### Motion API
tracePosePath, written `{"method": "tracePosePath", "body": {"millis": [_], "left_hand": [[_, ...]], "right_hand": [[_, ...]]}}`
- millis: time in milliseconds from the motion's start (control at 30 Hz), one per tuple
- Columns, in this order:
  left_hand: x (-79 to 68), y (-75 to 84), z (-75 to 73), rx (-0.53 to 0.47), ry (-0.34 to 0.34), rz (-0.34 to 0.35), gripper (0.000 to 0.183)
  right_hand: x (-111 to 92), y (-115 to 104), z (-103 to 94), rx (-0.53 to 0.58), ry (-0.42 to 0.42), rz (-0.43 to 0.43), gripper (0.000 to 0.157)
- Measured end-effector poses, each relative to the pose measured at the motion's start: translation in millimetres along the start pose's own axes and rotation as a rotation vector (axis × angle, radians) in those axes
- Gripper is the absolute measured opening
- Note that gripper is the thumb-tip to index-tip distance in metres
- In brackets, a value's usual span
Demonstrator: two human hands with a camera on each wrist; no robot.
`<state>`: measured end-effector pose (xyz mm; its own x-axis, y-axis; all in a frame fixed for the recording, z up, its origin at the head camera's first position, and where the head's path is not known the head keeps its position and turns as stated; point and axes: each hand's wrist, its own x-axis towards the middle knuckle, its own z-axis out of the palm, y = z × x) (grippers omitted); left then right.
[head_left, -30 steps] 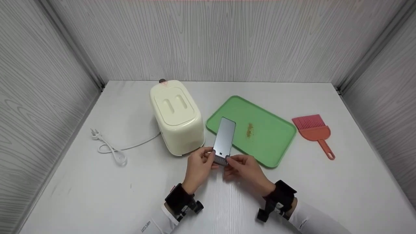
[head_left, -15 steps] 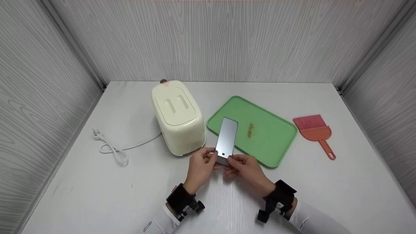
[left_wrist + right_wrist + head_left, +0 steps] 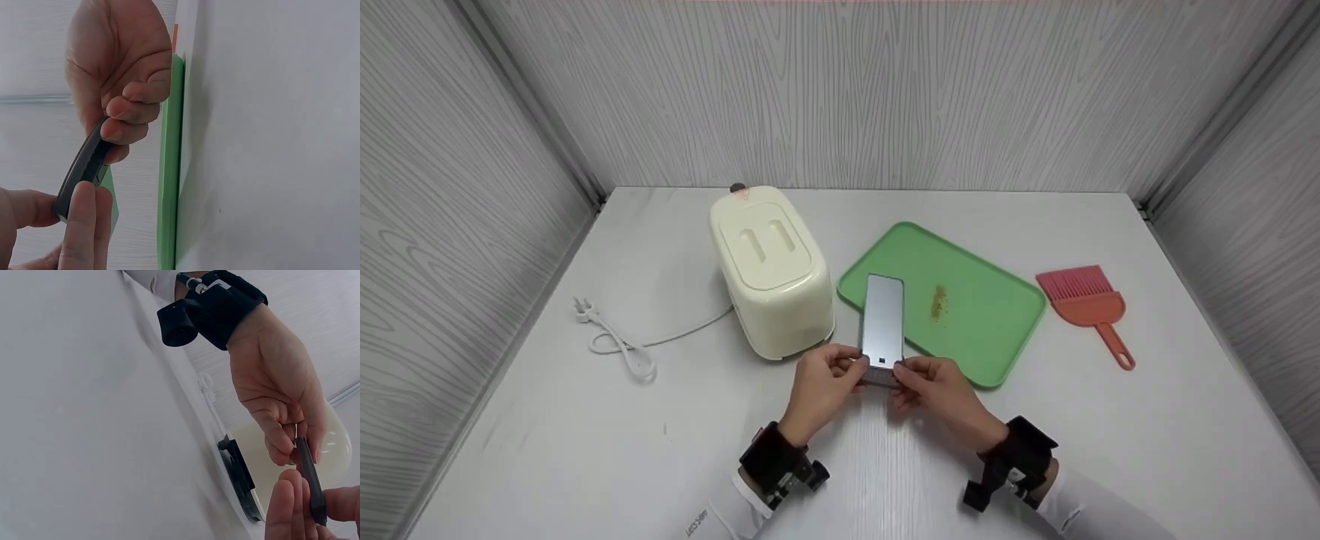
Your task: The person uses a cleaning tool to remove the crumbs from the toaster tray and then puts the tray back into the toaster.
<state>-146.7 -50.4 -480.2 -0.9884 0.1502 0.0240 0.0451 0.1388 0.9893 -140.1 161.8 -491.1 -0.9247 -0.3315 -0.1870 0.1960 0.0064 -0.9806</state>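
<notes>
A flat silvery crumb tray (image 3: 883,319) with a dark ribbed handle stretches forward from my two hands in the head view. My left hand (image 3: 821,386) pinches the handle's left corner between thumb and fingers, while my right hand (image 3: 945,394) pinches the right corner. In the left wrist view the dark handle (image 3: 79,171) appears edge-on between both hands. The crumb tray's far part overlaps the left side of the green tray (image 3: 994,300) from above. Brown crumbs (image 3: 938,302) lie on the green tray, right of the crumb tray.
A cream toaster (image 3: 769,262) with its lid on stands to the left, close to my left hand. Its white cord (image 3: 686,339) runs left to a plug (image 3: 583,309). An orange dustpan with a red brush (image 3: 1084,296) lies at the right. Grey walls enclose the back and sides.
The crumb tray's far end first shifts slightly right, then swings left, so it now points nearly straight ahead. Its near end and my right hand have moved slightly right.
</notes>
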Motion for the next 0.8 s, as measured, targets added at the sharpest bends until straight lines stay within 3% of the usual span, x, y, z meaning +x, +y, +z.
{"method": "tracePosePath", "body": {"millis": [367,800], "left_hand": [[-0.8,0.4,-2.0,-0.019,-0.079,-0.048,0.021],[-2.9,-0.1,1.2,-0.113,-0.048,-0.067,0.022]], "right_hand": [[-3.2,-0.7,-13.8,-0.103,-0.017,-0.024,0.031],[-9.4,2.8,-5.5,0.029,0.087,0.049,0.039]]}}
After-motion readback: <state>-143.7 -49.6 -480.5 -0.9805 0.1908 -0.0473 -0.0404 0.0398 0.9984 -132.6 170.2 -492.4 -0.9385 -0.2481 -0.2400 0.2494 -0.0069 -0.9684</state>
